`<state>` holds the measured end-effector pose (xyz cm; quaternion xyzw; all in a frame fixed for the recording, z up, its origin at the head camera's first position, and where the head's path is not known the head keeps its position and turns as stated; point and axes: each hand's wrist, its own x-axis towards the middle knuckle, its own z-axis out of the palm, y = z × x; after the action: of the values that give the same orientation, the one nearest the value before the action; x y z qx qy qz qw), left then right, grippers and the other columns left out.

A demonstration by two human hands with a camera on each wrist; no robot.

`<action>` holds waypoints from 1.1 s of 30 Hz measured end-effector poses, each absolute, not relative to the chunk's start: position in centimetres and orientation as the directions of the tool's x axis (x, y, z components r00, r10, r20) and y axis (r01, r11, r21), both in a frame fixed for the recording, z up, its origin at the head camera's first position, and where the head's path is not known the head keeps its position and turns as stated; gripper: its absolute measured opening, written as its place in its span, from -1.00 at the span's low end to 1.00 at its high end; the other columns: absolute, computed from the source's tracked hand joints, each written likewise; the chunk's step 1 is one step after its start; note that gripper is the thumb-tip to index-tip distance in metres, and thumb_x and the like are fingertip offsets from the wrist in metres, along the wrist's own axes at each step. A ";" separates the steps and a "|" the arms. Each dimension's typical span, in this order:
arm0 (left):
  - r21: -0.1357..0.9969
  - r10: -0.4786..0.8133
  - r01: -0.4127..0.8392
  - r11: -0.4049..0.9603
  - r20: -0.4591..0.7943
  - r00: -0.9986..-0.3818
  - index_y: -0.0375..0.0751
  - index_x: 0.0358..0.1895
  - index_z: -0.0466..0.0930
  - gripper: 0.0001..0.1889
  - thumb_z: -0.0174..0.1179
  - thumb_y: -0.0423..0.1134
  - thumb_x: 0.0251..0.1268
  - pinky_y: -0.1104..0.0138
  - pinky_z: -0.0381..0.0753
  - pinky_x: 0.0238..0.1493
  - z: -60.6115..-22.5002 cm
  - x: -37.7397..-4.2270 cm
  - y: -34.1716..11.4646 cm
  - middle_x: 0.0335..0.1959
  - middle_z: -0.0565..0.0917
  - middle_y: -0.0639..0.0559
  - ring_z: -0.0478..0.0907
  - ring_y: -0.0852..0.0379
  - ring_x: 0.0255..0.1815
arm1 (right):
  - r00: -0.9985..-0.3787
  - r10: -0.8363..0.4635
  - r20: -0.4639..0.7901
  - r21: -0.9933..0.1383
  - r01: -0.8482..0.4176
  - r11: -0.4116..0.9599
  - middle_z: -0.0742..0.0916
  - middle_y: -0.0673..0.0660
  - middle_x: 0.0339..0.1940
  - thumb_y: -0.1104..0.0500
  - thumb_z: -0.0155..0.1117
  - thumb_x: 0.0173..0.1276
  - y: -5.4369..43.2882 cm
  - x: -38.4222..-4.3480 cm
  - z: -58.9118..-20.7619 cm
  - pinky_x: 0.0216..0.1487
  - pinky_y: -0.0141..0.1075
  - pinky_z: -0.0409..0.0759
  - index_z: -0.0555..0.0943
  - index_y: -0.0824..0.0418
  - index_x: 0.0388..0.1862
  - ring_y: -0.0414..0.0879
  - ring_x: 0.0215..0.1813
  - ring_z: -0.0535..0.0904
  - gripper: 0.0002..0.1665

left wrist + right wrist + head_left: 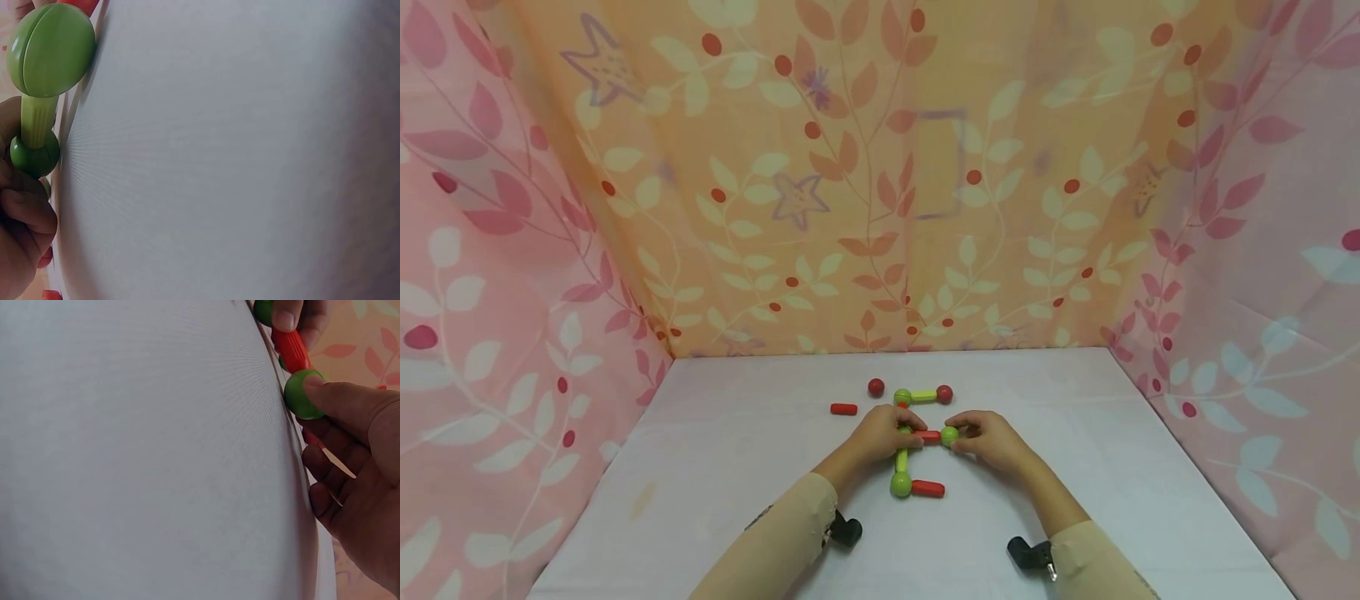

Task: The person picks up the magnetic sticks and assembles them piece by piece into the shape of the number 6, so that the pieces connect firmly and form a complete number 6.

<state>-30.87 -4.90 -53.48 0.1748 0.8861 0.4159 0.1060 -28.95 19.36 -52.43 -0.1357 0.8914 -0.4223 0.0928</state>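
A structure of green balls joined by red and yellow-green rods lies on the white table. My left hand (pixel 880 433) pinches the left end of the middle red rod (pixel 929 436) beside a green ball that its fingers partly cover. At that rod's other end, my right hand (pixel 996 440) pinches a green ball (pixel 304 394) between thumb and fingers. Toward me, a yellow-green rod (pixel 902 461) leads to another green ball (pixel 901 484), which bears a red rod (pixel 928 489) pointing right. Beyond the hands, a green ball (pixel 902 397) joins a yellow-green rod (pixel 924 396) tipped with a red ball (pixel 944 394).
A loose red ball (pixel 876 387) and a loose red rod (pixel 844 409) lie left of the structure's far end. Patterned cloth walls (pixel 865 275) border the white table (pixel 737 417) at the back and both sides.
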 end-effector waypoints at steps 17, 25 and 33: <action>0.742 0.420 0.246 0.624 -0.053 -0.906 0.32 -0.32 0.66 -0.82 0.38 0.03 -0.07 0.34 0.45 -0.29 -52.6 -30.9 -4.9 -0.37 0.60 0.38 0.42 0.23 -0.21 | -0.950 -0.305 -0.075 -0.786 -0.132 0.604 0.63 -0.14 -0.19 0.01 0.43 0.03 19.4 -28.9 -52.5 -0.12 -0.22 0.47 0.61 -0.11 -0.07 -0.11 -0.14 0.48 -0.58; 0.767 0.417 0.243 0.594 -0.036 -0.908 0.18 -0.18 0.66 -0.75 0.32 0.03 0.02 0.19 0.44 -0.12 -51.4 -31.3 -6.4 -0.27 0.58 0.32 0.43 0.11 -0.06 | -0.949 -0.305 -0.085 -0.803 -0.115 0.584 0.64 -0.13 -0.19 0.01 0.43 0.03 19.4 -29.0 -52.7 -0.16 -0.26 0.47 0.61 -0.14 -0.10 -0.09 -0.14 0.47 -0.61; 0.709 0.374 0.318 0.629 0.083 -0.924 0.07 -0.14 0.65 -0.67 0.30 0.07 0.02 0.03 0.33 0.09 -50.1 -32.9 -11.1 -0.25 0.60 0.34 0.44 0.06 0.07 | -0.949 -0.306 -0.079 -0.808 -0.119 0.577 0.63 -0.12 -0.20 0.01 0.44 0.02 19.5 -29.0 -52.8 -0.24 -0.26 0.48 0.61 -0.14 -0.10 -0.08 -0.15 0.46 -0.60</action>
<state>-32.87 -11.07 -50.13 0.1921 0.9017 0.3857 0.0363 -29.05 19.51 -52.76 -0.1205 0.8818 -0.4436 0.1054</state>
